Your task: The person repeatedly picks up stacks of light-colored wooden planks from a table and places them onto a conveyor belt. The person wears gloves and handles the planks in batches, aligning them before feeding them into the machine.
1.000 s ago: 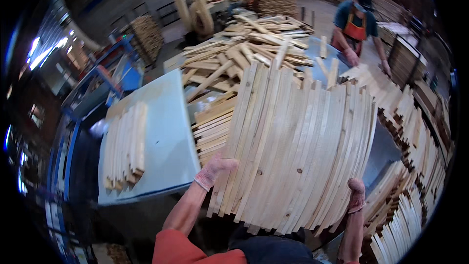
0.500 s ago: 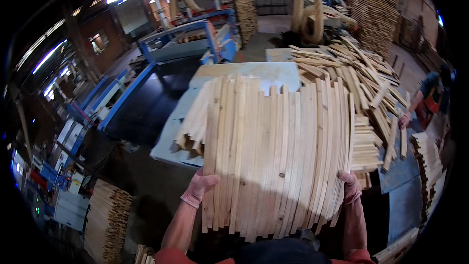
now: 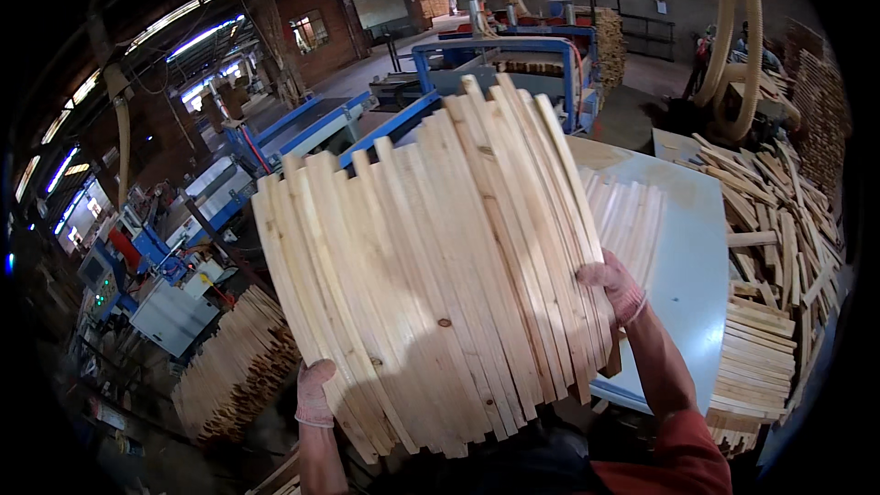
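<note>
Pinching a row of wooden slats (image 3: 431, 284) at its left edge with the left hand (image 3: 314, 394), at its right with the right hand (image 3: 616, 290), holding it mostly left of the blue table (image 3: 692, 257).

Wooden sticks (image 3: 440, 284) partly hide the left hand (image 3: 315, 394), the right hand (image 3: 620, 290) and the table (image 3: 689, 312); the bottom edge cuts off the left arm (image 3: 323, 466).

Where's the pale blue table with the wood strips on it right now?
In the head view, the pale blue table is right of centre, between the held batch of strips and the jumbled wood pile, partly behind the right hand.
</note>
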`<state>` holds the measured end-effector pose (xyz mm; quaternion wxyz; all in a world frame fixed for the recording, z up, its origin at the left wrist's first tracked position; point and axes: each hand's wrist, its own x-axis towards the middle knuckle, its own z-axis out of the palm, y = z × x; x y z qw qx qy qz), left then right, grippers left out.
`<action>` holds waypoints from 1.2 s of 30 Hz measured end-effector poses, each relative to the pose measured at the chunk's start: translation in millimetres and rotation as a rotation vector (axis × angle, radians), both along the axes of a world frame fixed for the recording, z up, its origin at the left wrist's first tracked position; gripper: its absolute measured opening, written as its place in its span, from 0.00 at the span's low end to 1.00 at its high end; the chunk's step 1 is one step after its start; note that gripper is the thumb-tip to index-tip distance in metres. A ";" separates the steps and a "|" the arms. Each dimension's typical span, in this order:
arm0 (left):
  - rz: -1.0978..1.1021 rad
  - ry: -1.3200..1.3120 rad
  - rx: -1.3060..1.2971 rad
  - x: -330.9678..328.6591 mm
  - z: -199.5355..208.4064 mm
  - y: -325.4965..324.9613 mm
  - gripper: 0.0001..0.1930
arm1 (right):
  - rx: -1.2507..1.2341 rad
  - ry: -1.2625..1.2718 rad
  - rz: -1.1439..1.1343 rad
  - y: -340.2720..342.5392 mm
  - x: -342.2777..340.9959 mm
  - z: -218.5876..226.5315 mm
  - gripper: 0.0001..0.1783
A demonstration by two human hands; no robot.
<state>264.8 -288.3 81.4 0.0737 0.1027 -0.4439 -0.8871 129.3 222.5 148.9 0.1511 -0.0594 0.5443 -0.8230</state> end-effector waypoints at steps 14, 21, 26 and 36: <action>-0.150 -0.089 0.019 -110.1 -100.8 -140.5 0.22 | -0.012 0.010 0.077 -68.4 -164.3 -11.5 0.33; -0.185 -0.185 -0.064 -187.7 -160.4 -167.7 0.21 | 0.133 -0.115 -0.055 -61.7 -166.6 -52.5 0.24; -0.542 -0.265 -0.044 -285.6 -70.5 -113.0 0.29 | 0.157 -0.231 -0.264 -54.6 -134.7 -80.0 0.18; -0.965 -0.453 -0.097 -438.2 -110.3 -135.1 0.34 | 0.170 -0.528 -0.647 -165.8 -86.2 -100.8 0.27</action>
